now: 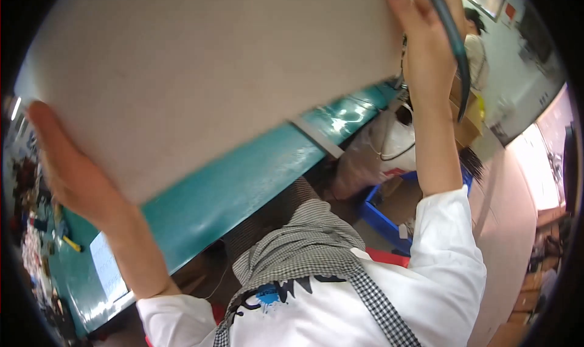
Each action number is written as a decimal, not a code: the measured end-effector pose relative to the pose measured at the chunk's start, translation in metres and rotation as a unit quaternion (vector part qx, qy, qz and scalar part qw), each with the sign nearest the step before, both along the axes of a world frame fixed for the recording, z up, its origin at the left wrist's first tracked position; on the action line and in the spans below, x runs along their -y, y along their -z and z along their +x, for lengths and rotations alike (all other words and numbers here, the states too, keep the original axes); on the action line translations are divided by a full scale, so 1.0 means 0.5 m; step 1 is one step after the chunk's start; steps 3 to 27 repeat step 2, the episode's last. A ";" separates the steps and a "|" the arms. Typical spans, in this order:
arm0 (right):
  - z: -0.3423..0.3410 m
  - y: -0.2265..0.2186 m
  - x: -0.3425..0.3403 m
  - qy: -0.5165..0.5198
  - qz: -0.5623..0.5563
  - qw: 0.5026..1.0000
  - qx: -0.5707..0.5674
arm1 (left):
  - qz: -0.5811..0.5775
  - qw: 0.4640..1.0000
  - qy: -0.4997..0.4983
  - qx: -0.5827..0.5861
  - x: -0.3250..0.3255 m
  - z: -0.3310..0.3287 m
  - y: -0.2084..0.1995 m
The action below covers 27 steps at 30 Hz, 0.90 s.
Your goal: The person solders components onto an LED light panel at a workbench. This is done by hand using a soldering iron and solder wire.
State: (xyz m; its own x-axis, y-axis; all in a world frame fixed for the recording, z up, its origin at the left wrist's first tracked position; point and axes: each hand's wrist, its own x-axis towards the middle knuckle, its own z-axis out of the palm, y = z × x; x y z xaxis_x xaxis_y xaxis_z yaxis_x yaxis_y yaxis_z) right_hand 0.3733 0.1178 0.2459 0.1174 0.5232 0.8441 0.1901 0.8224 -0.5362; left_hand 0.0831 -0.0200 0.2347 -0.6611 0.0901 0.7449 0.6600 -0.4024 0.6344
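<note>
A large, flat, pale grey-beige board [213,73] is lifted up in front of me, tilted, and fills most of the upper view. My left hand [85,176] is closed on its left side; the thumb shows and the other fingers are mostly hidden. At the upper right, my right hand [431,49] grips the opposite edge with its fingers bent. A dark, curved, slender object with a teal tint [456,42] lies along that hand and hangs past the wrist; its kind is not clear. The board is blurred, and its far face is hidden.
Below the board runs a shiny green tabletop [225,192]. A white printed sheet [108,266] and a yellow-handled tool [72,244] lie on its left part. At right stand a blue crate [384,220], plastic bags [365,158] and a cardboard box [467,128]. Another person [477,49] is farther back.
</note>
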 end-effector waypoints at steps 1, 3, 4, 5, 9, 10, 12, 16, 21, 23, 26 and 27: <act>0.017 -0.032 0.011 0.012 0.037 0.999 -0.026 | 0.029 0.994 0.084 0.064 -0.018 0.048 -0.040; 0.039 -0.075 0.023 0.025 0.079 0.995 -0.047 | 0.029 0.991 0.108 0.072 -0.035 0.076 -0.037; 0.039 -0.075 0.023 0.025 0.079 0.995 -0.047 | 0.029 0.991 0.108 0.072 -0.035 0.076 -0.037; 0.039 -0.075 0.023 0.025 0.079 0.995 -0.047 | 0.029 0.991 0.108 0.072 -0.035 0.076 -0.037; 0.039 -0.075 0.023 0.025 0.079 0.995 -0.047 | 0.029 0.991 0.108 0.072 -0.035 0.076 -0.037; 0.039 -0.075 0.023 0.025 0.079 0.995 -0.047 | 0.029 0.991 0.108 0.072 -0.035 0.076 -0.037; 0.039 -0.075 0.023 0.025 0.079 0.995 -0.047 | 0.029 0.991 0.108 0.072 -0.035 0.076 -0.037; 0.039 -0.075 0.023 0.025 0.079 0.995 -0.047 | 0.029 0.991 0.108 0.072 -0.035 0.076 -0.037; 0.039 -0.075 0.023 0.025 0.079 0.995 -0.047 | 0.029 0.991 0.108 0.072 -0.035 0.076 -0.037; 0.039 -0.075 0.023 0.025 0.079 0.995 -0.047 | 0.029 0.991 0.108 0.072 -0.035 0.076 -0.037; 0.039 -0.075 0.023 0.025 0.079 0.995 -0.047 | 0.029 0.991 0.108 0.072 -0.035 0.076 -0.037; 0.039 -0.075 0.023 0.025 0.079 0.995 -0.047 | 0.029 0.991 0.108 0.072 -0.035 0.076 -0.037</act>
